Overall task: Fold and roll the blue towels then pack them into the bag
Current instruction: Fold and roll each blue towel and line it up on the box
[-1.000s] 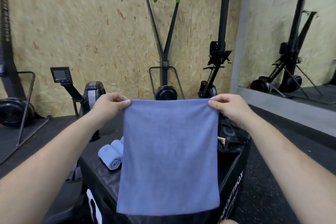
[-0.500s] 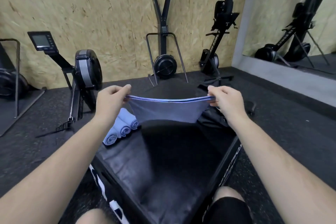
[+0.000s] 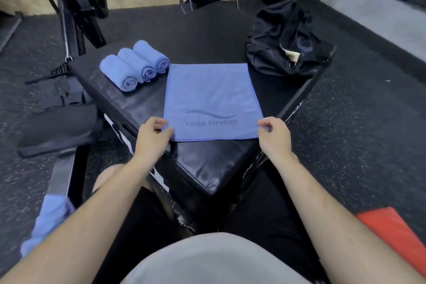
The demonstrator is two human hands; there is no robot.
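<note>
A blue towel with dark "YOGA FITNESS" print lies flat on the black padded box. My left hand pinches its near left corner. My right hand pinches its near right corner. Three rolled blue towels lie side by side on the box, just left of the flat towel's far edge. The black bag sits slumped on the box's far right corner, its top partly open.
More blue towels lie in a heap at lower left beside my left arm. A rowing machine stands at the back left, with other gym machines along the wooden wall. A red object lies on the floor at right.
The towel was held up hanging in the air, then lowered. It now lies spread flat on the box, with both hands still at its near corners. The view has tilted down.
</note>
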